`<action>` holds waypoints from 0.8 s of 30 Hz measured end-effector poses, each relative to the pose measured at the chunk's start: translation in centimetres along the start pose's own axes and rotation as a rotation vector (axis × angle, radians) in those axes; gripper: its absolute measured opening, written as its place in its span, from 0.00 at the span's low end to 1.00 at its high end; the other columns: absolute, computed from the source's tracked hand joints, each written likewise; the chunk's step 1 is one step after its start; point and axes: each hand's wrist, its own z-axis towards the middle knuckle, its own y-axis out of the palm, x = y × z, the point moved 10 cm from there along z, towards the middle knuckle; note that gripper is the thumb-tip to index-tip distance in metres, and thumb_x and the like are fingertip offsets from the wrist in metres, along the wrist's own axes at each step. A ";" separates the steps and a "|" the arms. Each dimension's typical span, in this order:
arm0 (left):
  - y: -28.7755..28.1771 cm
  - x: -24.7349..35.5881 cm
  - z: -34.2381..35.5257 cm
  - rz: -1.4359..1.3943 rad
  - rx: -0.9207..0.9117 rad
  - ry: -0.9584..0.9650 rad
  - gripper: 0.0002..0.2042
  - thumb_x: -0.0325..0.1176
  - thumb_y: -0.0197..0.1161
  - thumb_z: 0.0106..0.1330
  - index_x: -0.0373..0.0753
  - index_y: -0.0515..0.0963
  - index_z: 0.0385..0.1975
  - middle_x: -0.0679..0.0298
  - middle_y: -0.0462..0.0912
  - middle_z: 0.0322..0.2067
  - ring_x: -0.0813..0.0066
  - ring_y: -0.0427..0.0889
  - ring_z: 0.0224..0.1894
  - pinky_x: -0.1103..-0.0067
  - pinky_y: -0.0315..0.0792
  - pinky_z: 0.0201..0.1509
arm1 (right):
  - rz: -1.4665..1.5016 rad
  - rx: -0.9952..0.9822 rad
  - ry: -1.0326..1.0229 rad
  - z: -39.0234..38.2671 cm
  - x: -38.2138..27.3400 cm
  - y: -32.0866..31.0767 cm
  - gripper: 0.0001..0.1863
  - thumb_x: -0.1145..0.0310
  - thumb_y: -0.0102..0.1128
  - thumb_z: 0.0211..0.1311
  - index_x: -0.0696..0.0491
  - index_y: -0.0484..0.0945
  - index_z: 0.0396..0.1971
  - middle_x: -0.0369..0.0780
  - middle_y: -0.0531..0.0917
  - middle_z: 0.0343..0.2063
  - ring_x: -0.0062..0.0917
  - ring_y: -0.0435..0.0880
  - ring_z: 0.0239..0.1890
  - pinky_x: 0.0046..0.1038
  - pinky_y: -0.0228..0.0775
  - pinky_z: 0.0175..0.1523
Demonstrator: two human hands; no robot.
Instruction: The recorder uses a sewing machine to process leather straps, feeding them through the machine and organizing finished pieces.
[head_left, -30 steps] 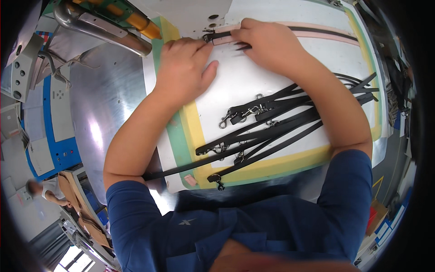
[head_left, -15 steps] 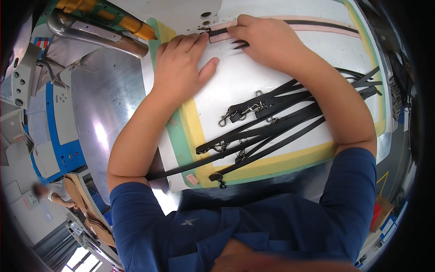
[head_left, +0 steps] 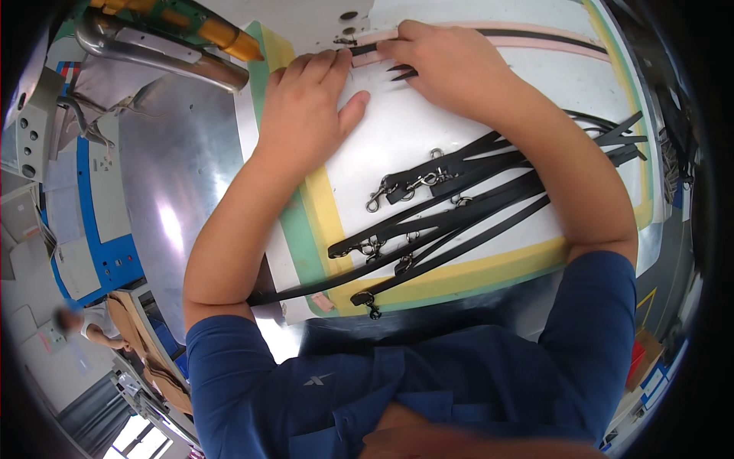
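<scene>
A black strap (head_left: 520, 34) lies along a pink guide strip (head_left: 573, 47) across the top of the white work board (head_left: 397, 122). My left hand (head_left: 306, 107) rests with spread, fairly flat fingers at the strap's left end, by a small dark fitting (head_left: 345, 41). My right hand (head_left: 443, 69) presses thumb and forefinger on the strap just to the right, its other fingers curled round a black pointed tool (head_left: 401, 73), mostly hidden. Several loose black straps with metal snap hooks (head_left: 424, 182) lie in a bunch below my hands, reaching under my right forearm.
A machine with a steel tube (head_left: 160, 57) and yellow cylinder (head_left: 229, 38) stands at upper left, beside a steel surface (head_left: 168, 176). A blue-framed control panel (head_left: 107, 260) is farther left. A co-worker (head_left: 99, 329) stands at lower left by a bench with brown pieces.
My left fingertips have inched up onto the strap end, covering more of it, and my right fingertips have moved slightly left along the strap. The whole view has shifted slightly.
</scene>
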 end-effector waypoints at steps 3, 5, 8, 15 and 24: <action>-0.3 -0.3 0.2 -0.013 0.006 -0.011 0.27 0.47 0.68 0.66 0.36 0.79 0.61 0.60 0.83 0.57 0.59 0.79 0.60 0.61 0.71 0.63 | -0.013 -0.034 0.040 0.4 0.0 0.4 0.24 0.71 0.71 0.55 0.47 0.85 0.54 0.39 0.83 0.43 0.39 0.88 0.43 0.40 0.81 0.47; 0.1 -0.4 0.0 -0.025 -0.011 -0.029 0.27 0.47 0.67 0.66 0.36 0.79 0.61 0.59 0.82 0.57 0.58 0.79 0.60 0.61 0.71 0.63 | -0.017 -0.083 0.061 0.5 0.3 0.9 0.23 0.71 0.71 0.55 0.46 0.85 0.54 0.39 0.83 0.44 0.39 0.87 0.43 0.40 0.81 0.47; 0.2 -0.5 0.2 -0.043 -0.017 -0.035 0.27 0.47 0.67 0.67 0.36 0.79 0.61 0.59 0.82 0.57 0.58 0.78 0.61 0.61 0.71 0.64 | -0.048 -0.079 0.049 0.4 0.1 0.6 0.24 0.70 0.71 0.56 0.46 0.84 0.55 0.39 0.83 0.44 0.39 0.87 0.44 0.40 0.80 0.48; 0.5 -0.7 -0.1 -0.096 -0.067 -0.053 0.28 0.47 0.64 0.71 0.36 0.77 0.64 0.54 0.80 0.60 0.53 0.76 0.64 0.60 0.68 0.68 | -0.047 -0.135 0.072 0.6 0.3 1.1 0.24 0.71 0.70 0.56 0.46 0.84 0.56 0.39 0.82 0.45 0.39 0.87 0.45 0.40 0.80 0.48; 0.0 -0.6 -0.2 -0.072 0.028 -0.036 0.26 0.46 0.67 0.66 0.37 0.80 0.59 0.59 0.83 0.55 0.58 0.78 0.60 0.61 0.71 0.63 | -0.075 -0.128 0.027 0.6 -0.5 0.6 0.23 0.69 0.66 0.61 0.46 0.82 0.58 0.39 0.82 0.45 0.38 0.86 0.45 0.39 0.80 0.49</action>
